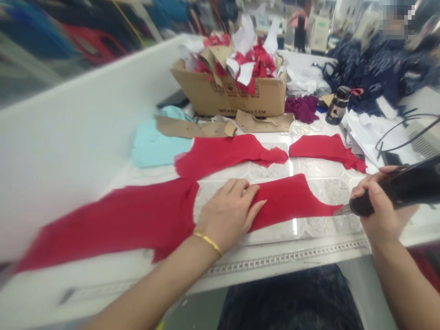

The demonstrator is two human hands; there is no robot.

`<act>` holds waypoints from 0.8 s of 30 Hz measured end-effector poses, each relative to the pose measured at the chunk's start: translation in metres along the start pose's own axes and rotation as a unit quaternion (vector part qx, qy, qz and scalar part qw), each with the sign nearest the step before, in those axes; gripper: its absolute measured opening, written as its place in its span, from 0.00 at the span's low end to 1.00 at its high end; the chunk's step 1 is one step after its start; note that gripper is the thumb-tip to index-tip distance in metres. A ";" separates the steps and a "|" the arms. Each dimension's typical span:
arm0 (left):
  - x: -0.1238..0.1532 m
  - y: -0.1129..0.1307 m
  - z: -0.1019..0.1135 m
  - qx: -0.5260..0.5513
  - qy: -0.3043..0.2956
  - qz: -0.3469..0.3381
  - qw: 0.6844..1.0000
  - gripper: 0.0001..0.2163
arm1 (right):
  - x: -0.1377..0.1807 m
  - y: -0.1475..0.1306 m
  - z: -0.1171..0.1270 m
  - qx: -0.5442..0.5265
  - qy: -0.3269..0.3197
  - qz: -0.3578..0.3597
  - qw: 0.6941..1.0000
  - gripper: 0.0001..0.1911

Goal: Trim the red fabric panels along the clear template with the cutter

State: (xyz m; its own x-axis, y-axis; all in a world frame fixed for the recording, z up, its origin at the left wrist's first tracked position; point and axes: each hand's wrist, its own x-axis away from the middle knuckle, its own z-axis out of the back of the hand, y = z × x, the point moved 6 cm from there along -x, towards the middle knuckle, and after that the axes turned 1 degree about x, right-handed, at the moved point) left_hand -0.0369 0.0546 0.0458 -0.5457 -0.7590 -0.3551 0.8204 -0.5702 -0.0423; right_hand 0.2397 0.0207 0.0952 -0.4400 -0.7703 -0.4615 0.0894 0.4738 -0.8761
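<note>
A narrow red fabric panel [292,199] lies flat on the white table [79,275], straight in front of the person, its right end tapering to a thin point. The left hand [228,204], with a yellow bracelet [208,243] at the wrist, is spread flat over the panel's left end, fingers extended and gripping nothing. At the panel's right end, the right hand [385,201] is wrapped round a black handheld tool [417,183], whose metal tip [342,210] meets the tapered point. From here I can't make out whether that tip is bladed.

My reading is that the step in hand is steadying the panel with one palm while the tool works at its narrow end. The next move seems to call for a level tip and an unhurried right wrist, with the left palm firm enough that the thin cloth doesn't pucker or slide.

Left of the panel stretches a longer red fabric piece [120,220]; behind it lie a red piece with a ragged right end [223,153] and a smaller red piece [319,146]. A printed measuring tape [275,262] runs in front of it. Farther behind stand a cardboard box [233,98] heaped with red and white scraps [263,62] and, to the right, a dark bottle [337,107].
</note>
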 end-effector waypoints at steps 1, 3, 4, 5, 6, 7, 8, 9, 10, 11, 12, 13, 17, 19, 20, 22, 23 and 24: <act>0.004 -0.007 -0.001 -0.021 -0.029 0.024 0.999 0.18 | -0.001 0.001 0.001 0.001 0.000 0.005 1.000 0.17; 0.011 -0.020 -0.004 -0.035 -0.082 0.071 0.993 0.18 | -0.001 0.002 0.004 0.014 0.001 0.017 1.000 0.16; 0.015 -0.024 -0.006 -0.026 -0.102 0.090 0.990 0.17 | -0.002 0.003 0.005 0.026 0.001 0.023 0.999 0.16; 0.018 -0.027 -0.009 -0.003 -0.116 0.104 0.988 0.17 | -0.002 0.003 0.005 0.041 0.000 0.029 0.999 0.16; 0.020 -0.029 -0.012 0.029 -0.124 0.114 0.985 0.16 | -0.003 0.002 0.006 0.060 -0.001 0.035 0.998 0.15; 0.022 -0.029 -0.014 0.067 -0.126 0.122 0.982 0.16 | -0.003 0.001 0.006 0.082 -0.002 0.038 0.996 0.15; 0.022 -0.029 -0.015 0.107 -0.122 0.127 0.978 0.15 | -0.004 0.000 0.007 0.106 -0.004 0.038 0.994 0.15; 0.022 -0.029 -0.016 0.147 -0.113 0.131 0.974 0.15 | -0.004 -0.001 0.008 0.130 -0.005 0.037 0.991 0.15; 0.021 -0.028 -0.015 0.183 -0.098 0.136 0.969 0.15 | -0.004 -0.002 0.009 0.154 -0.007 0.034 0.987 0.16; 0.020 -0.028 -0.013 0.216 -0.079 0.142 0.963 0.15 | -0.004 -0.002 0.010 0.178 -0.010 0.030 0.983 0.16; 0.019 -0.028 -0.010 0.246 -0.059 0.148 0.956 0.14 | -0.003 -0.001 0.012 0.199 -0.012 0.028 0.980 0.17; 0.018 -0.028 -0.006 0.275 -0.041 0.156 0.948 0.14 | -0.002 0.002 0.015 0.218 -0.017 0.026 0.976 0.18; 0.020 -0.032 0.006 0.355 -0.003 0.201 0.913 0.13 | 0.006 0.028 0.024 0.280 -0.088 -0.010 0.956 0.24; 0.022 -0.036 0.011 0.372 0.013 0.220 0.902 0.13 | 0.013 0.050 0.026 0.316 -0.173 -0.054 0.931 0.24; 0.023 -0.039 0.014 0.377 0.025 0.227 0.898 0.13 | 0.018 0.059 0.026 0.345 -0.209 -0.069 0.912 0.23; 0.025 -0.044 0.019 0.385 0.050 0.233 0.891 0.11 | 0.027 0.072 0.025 0.409 -0.262 -0.073 0.871 0.21; 0.026 -0.047 0.021 0.390 0.063 0.233 0.889 0.10 | 0.031 0.075 0.024 0.438 -0.280 -0.065 0.852 0.20; 0.026 -0.049 0.023 0.394 0.073 0.231 0.887 0.09 | 0.036 0.077 0.021 0.462 -0.291 -0.055 0.836 0.18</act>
State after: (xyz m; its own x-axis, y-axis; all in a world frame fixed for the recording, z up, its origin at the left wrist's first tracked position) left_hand -0.0953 0.0549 0.0604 -0.1073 -0.9527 -0.2842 0.5457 -0.2954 0.7842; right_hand 0.2493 0.0207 0.0088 -0.0052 -0.9922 -0.1245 0.8477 0.0617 -0.5268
